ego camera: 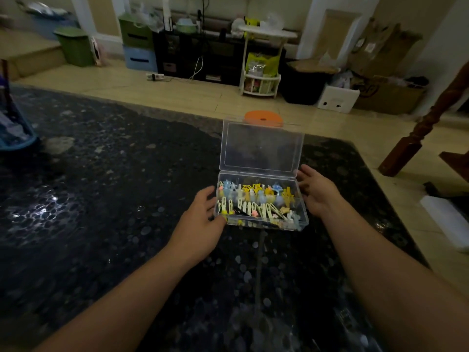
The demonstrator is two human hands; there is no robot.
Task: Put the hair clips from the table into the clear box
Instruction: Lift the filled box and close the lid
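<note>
The clear box [262,203] is sitting on the dark speckled counter [106,199], toward its far edge and nearer the right side than the left. Its hinged lid [262,146] is standing open, tilting back toward the far edge. The hair clips [256,201] are lying inside the box in a mixed heap of yellow, blue, orange, cream and black pieces, some with star shapes on top.

The left hand [200,219] is lying against the left wall of the box, its fingers [206,196] spread and loosely extended along the side, and its thumb is touching the near left corner. The right hand [317,191] is flanking the right wall, its fingers [305,174] relaxed and apart, reaching toward the hinge corner; whether they are actually touching the plastic I cannot tell.

An orange disc [263,118] is showing just beyond the lid, at the counter's far edge. A blue basket [15,133] is sitting at the counter's left edge. A white shelf stand [261,62] is standing on the tiled floor beyond the counter.
</note>
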